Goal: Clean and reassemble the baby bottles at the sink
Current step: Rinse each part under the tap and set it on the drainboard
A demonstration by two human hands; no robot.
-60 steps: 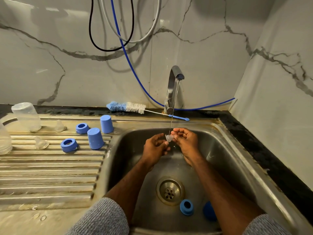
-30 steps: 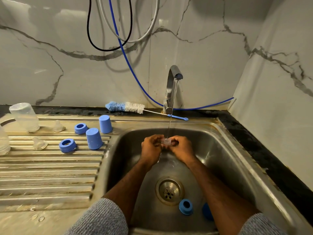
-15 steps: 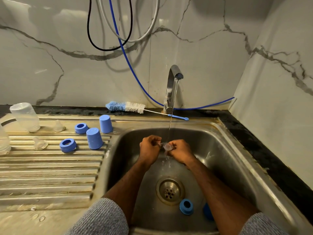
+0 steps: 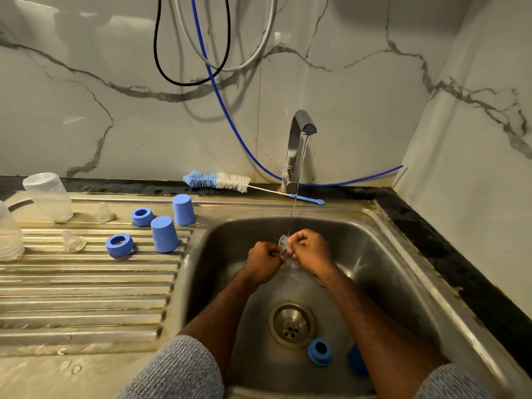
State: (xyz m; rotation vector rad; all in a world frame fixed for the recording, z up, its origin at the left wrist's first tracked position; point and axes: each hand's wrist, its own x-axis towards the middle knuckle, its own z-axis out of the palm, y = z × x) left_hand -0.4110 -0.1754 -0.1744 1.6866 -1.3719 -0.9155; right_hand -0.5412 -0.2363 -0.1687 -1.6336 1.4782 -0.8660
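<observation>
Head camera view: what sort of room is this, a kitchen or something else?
Most likely a home kitchen washing-up corner: a stainless steel sink with a ribbed draining board, a running tap against marble-look wall panels, and a bottle brush lying behind the basin.

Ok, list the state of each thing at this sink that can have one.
Tap: running.
Clear teat: under the stream, pinched by both hands.
Left hand: gripping the teat.
Right hand: gripping the teat.
Blue caps: upside down on the drainboard.
Clear bottle: upside down.
Blue ring: lying in the basin.
</observation>
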